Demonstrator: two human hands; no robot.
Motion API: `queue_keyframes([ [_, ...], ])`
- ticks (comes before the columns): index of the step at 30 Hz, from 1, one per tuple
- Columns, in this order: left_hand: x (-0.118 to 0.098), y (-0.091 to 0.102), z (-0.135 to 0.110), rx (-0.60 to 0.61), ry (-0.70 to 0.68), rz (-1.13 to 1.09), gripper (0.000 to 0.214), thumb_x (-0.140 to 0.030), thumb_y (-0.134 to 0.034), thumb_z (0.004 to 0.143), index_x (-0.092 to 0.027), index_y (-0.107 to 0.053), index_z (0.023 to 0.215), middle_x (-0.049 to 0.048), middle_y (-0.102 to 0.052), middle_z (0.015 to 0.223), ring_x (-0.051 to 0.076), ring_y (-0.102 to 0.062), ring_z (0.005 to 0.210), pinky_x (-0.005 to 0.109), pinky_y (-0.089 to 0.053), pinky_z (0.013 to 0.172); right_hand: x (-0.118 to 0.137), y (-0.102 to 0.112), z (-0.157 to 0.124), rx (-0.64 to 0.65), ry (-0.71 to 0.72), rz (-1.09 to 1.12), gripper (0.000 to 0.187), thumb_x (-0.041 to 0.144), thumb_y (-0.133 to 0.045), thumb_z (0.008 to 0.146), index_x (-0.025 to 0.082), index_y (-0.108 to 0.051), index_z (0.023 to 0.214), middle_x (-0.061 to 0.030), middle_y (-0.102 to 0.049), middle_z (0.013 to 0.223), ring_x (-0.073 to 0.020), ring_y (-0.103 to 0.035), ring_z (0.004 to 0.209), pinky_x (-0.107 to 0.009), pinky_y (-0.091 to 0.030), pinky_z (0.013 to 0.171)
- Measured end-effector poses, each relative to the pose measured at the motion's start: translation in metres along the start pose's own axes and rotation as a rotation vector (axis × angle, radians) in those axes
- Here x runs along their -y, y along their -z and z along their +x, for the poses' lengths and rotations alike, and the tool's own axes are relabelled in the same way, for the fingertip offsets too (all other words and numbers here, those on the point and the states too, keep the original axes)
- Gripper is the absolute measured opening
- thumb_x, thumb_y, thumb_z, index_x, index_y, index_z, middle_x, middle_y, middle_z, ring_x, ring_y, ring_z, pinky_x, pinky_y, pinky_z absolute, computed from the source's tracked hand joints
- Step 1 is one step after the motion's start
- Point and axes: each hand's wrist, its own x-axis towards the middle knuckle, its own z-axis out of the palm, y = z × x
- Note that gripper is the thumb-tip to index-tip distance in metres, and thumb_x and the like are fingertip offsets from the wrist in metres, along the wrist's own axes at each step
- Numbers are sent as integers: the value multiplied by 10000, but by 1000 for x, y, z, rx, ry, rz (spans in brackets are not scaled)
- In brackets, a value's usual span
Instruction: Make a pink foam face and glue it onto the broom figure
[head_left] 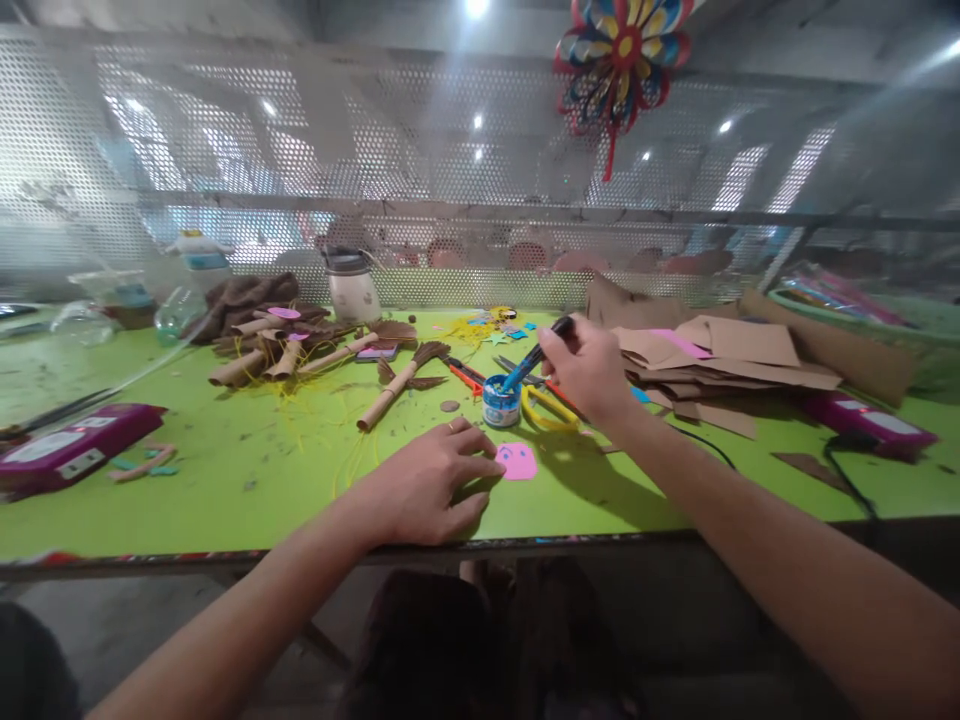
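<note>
My right hand [581, 368] grips a dark-handled paintbrush [531, 362], its blue-coated lower end dipping into a small jar of blue paint [501, 403]. Resting on the table, my left hand [441, 480] has its fingers stretched out, fingertips at the left edge of a small pink paper piece [517, 461]. Blue curved marks show on that paper. Just right of the jar are the yellow handles of a pair of scissors [551, 410]. An orange-and-black cutter [465, 374] lies behind the jar to the left.
Rolled brown paper pieces [285, 350] and yellow strings are heaped at left, near a lidded jug [352, 285]. Stacked brown cardboard [727, 355] lies at right. Purple power strips [79, 447] sit at both sides. Perforated metal sheeting [450, 150] stands behind the green table [300, 500].
</note>
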Motion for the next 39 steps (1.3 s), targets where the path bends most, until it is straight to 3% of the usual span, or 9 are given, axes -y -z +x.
queue_keyframes([
  [4, 0, -1, 0, -9, -3, 16, 265, -197, -515, 834, -183, -691, 1033, 91, -626, 1131, 255, -550, 1037, 424, -415, 969, -13, -22, 10, 154, 10, -157, 239, 374, -567, 836, 209, -495, 679, 8, -569, 525, -130, -525, 471, -255, -409, 475],
  [10, 0, -1, -1, 0, -3, 15, 321, -200, -513, 833, -181, -682, 1105, 96, -622, 1127, 257, -541, 1038, 415, -425, 951, -37, -30, 10, 281, -72, -117, 235, 369, -549, 841, 204, -502, 679, 3, -594, 521, -134, -531, 453, -252, -403, 461],
  [13, 0, -1, -1, 5, 1, 6, 328, -195, -511, 833, -182, -681, 1113, 95, -617, 1142, 257, -537, 1047, 414, -425, 953, -36, -24, 11, 248, -67, -57, 242, 384, -555, 845, 202, -500, 696, 16, -585, 515, -117, -516, 426, -236, -392, 437],
  [17, 0, -1, 1, 12, 8, 1, 330, -197, -509, 841, -181, -677, 1125, 100, -613, 1155, 258, -541, 1060, 420, -419, 970, -25, -11, 13, 87, -21, 55, 254, 385, -590, 834, 199, -502, 684, 21, -573, 517, -94, -505, 429, -215, -388, 424],
  [24, -1, 1, 1, 14, 14, 1, 321, -204, -505, 856, -190, -672, 1130, 93, -614, 1161, 248, -550, 1060, 408, -422, 969, -3, 17, 6, -75, -97, 315, 224, 325, -620, 821, 209, -519, 657, 49, -511, 453, -68, -415, 339, -202, -312, 328],
  [32, -1, 1, 1, 23, 10, -3, 279, -202, -505, 848, -175, -680, 1065, 98, -609, 1145, 246, -550, 1047, 406, -418, 965, -5, 28, -36, 55, -180, 263, 270, 378, -634, 831, 194, -527, 665, 36, -547, 451, -72, -444, 349, -193, -342, 338],
  [39, -2, 1, 2, 12, 5, -7, 297, -193, -500, 846, -179, -682, 1081, 94, -620, 1126, 242, -556, 1038, 403, -418, 964, -7, 21, -44, 161, -125, 140, 288, 412, -605, 860, 182, -530, 704, 39, -563, 484, -71, -466, 390, -200, -371, 394],
])
